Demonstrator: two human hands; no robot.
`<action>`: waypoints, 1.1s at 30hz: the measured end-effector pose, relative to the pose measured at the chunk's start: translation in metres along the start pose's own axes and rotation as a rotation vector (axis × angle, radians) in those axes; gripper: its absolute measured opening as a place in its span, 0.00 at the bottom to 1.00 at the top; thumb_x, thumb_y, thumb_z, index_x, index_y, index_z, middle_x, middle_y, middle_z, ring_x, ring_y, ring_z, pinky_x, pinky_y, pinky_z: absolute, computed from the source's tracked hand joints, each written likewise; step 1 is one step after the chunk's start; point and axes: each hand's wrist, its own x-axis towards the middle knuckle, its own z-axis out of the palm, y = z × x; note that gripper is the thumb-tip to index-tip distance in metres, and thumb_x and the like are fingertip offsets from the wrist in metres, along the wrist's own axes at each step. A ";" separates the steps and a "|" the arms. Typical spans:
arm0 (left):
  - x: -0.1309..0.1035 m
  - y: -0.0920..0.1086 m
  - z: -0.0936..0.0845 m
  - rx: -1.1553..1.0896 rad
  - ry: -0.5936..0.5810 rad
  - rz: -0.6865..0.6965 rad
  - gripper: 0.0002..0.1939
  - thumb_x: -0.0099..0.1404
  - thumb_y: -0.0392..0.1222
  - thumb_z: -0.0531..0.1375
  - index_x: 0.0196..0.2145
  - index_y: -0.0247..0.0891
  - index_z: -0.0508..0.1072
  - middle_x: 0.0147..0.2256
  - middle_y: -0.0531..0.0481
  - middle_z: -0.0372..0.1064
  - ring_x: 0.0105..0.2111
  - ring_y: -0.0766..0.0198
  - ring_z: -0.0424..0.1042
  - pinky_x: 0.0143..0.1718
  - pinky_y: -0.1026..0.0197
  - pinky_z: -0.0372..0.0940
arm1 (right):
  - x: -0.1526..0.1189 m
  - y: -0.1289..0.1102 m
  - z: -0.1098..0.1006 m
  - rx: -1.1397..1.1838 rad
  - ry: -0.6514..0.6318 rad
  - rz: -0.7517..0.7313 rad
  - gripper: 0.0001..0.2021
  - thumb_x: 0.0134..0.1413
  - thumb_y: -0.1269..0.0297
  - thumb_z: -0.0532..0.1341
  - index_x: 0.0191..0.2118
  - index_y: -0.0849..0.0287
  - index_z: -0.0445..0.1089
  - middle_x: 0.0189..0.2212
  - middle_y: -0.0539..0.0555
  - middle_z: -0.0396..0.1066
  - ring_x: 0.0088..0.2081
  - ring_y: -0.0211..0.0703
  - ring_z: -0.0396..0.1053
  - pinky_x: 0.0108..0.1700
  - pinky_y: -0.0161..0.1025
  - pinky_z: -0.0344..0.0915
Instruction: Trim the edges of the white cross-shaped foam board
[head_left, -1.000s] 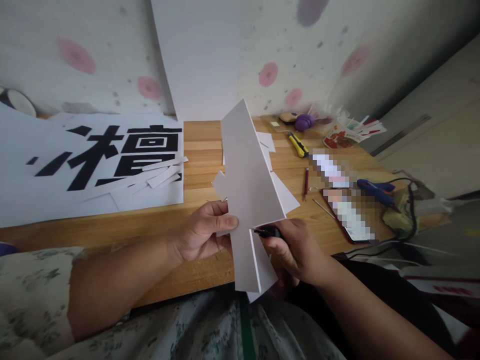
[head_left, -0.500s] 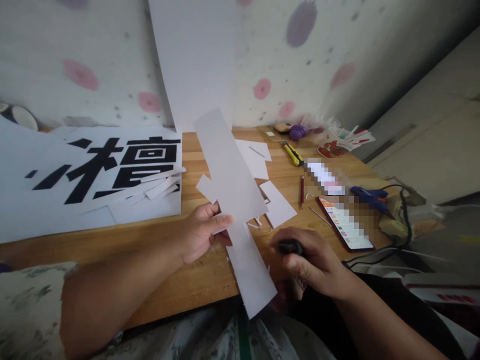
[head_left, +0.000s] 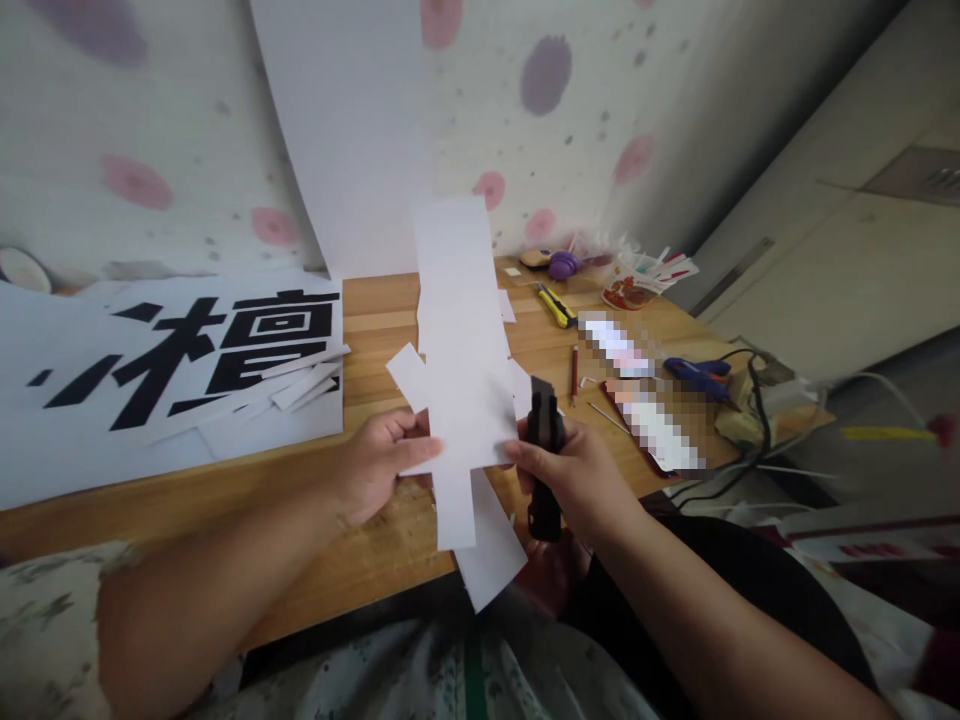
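A cut piece of white board (head_left: 461, 320), long with a narrower lower end, is held up over the table between my hands. My left hand (head_left: 382, 460) grips its left edge, thumb on top. With thumb and fingers my right hand (head_left: 570, 470) pinches the lower right corner. That same hand also keeps a black utility knife (head_left: 546, 440) upright against the fingers; whether its blade is out I cannot tell. Beneath the held piece, another white board strip (head_left: 491, 560) pokes out past the table's front edge, and a small white offcut (head_left: 405, 375) shows at the left.
A sheet with a large black printed character (head_left: 277, 325) lies at the left, white strips (head_left: 304, 385) on it. Toward the right are a yellow cutter (head_left: 555, 305), a pencil (head_left: 574, 375), a phone (head_left: 652, 430), a blue glue gun (head_left: 697, 378) and a paper cup (head_left: 630, 290).
My right hand has moved in from the right and taken hold of the board's edge. The board has turned more upright, and the view has swung to the right.
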 end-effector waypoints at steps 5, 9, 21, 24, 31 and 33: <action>-0.002 -0.003 0.002 -0.134 -0.036 -0.015 0.19 0.49 0.51 0.74 0.32 0.37 0.75 0.26 0.52 0.73 0.23 0.69 0.70 0.24 0.70 0.67 | 0.000 0.001 0.008 0.146 0.132 -0.029 0.17 0.40 0.56 0.71 0.29 0.58 0.64 0.19 0.46 0.69 0.17 0.32 0.61 0.20 0.33 0.58; -0.002 -0.006 0.002 -0.147 -0.083 -0.049 0.19 0.52 0.50 0.72 0.35 0.33 0.77 0.32 0.43 0.77 0.28 0.62 0.75 0.29 0.65 0.71 | 0.001 0.005 0.010 0.222 0.184 -0.049 0.17 0.38 0.57 0.71 0.30 0.57 0.64 0.18 0.44 0.67 0.17 0.32 0.61 0.20 0.33 0.57; 0.001 -0.006 0.000 -0.189 -0.154 -0.066 0.23 0.53 0.56 0.72 0.36 0.32 0.77 0.32 0.40 0.77 0.28 0.60 0.76 0.29 0.63 0.72 | 0.003 0.014 0.010 0.286 0.255 0.003 0.21 0.34 0.56 0.75 0.31 0.58 0.66 0.17 0.44 0.67 0.17 0.32 0.63 0.20 0.31 0.56; 0.001 -0.006 0.000 -0.183 -0.153 -0.084 0.22 0.52 0.50 0.73 0.38 0.32 0.76 0.35 0.39 0.77 0.30 0.59 0.77 0.32 0.62 0.72 | 0.002 0.014 0.011 0.271 0.246 0.009 0.20 0.34 0.57 0.75 0.30 0.58 0.67 0.17 0.43 0.66 0.18 0.33 0.62 0.20 0.32 0.57; 0.003 -0.006 -0.002 -0.178 -0.097 -0.074 0.17 0.54 0.47 0.71 0.37 0.34 0.74 0.34 0.43 0.77 0.29 0.61 0.75 0.26 0.66 0.67 | -0.005 0.011 0.005 0.110 0.118 0.016 0.19 0.41 0.51 0.72 0.31 0.59 0.69 0.15 0.46 0.66 0.17 0.34 0.60 0.18 0.32 0.55; 0.003 -0.005 -0.002 -0.168 -0.090 -0.071 0.17 0.54 0.47 0.71 0.36 0.33 0.74 0.33 0.43 0.77 0.28 0.62 0.75 0.25 0.66 0.67 | -0.007 0.009 -0.002 0.059 0.084 0.006 0.19 0.42 0.50 0.71 0.31 0.61 0.70 0.19 0.49 0.70 0.17 0.34 0.61 0.18 0.32 0.55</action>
